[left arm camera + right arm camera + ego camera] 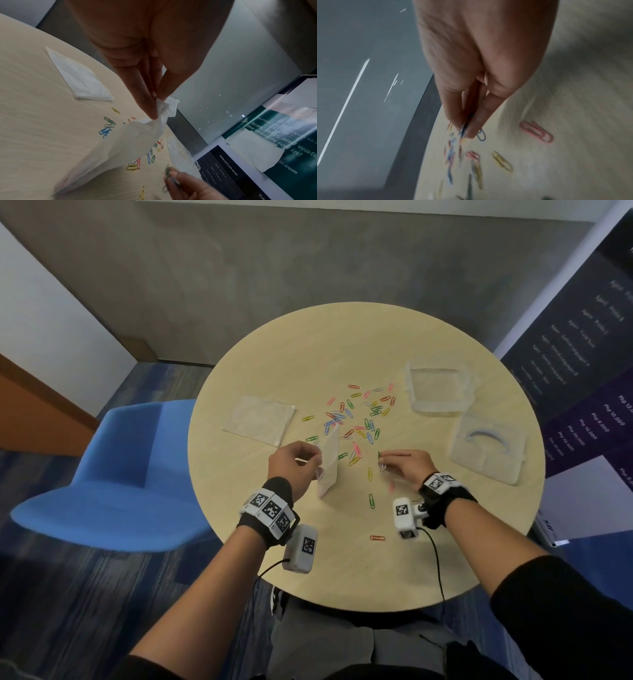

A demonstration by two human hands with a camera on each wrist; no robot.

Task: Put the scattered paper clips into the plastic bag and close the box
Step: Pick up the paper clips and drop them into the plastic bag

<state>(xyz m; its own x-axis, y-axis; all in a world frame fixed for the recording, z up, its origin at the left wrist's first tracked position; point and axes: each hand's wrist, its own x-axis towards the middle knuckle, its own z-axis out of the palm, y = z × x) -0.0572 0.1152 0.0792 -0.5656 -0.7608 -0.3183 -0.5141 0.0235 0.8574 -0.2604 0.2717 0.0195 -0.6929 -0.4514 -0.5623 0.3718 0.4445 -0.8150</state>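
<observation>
A person seated at a round pale-wood table (291,364) works through a scatter of coloured paper clips (356,419), which lie loose across the middle of the tabletop and trail toward the near edge. The left hand (294,463) pinches the bunched top edge of a small translucent plastic bag (329,467) between thumb and fingertips (150,108), holding it raised so that it hangs down to the table just left of the clips; the left wrist view shows the film gathered and creased at the grip. The right hand (407,465), fingers drawn together, nips a few clips (465,127) at its fingertips just above the table (blur in the right wrist view hides how many). The two hands are near each other, apart, with clips lying between them.

To the right stands the clear plastic box (438,388), open, and just nearer the person beside it lies its clear lid (486,453), flat on the table. A flat clear plastic sleeve (260,419) rests to the left of the scatter. One orange clip (377,537) lies alone near the table's near edge. A blue chair (113,474) is drawn up at the left, and a dark printed banner (582,344) stands at the right.
</observation>
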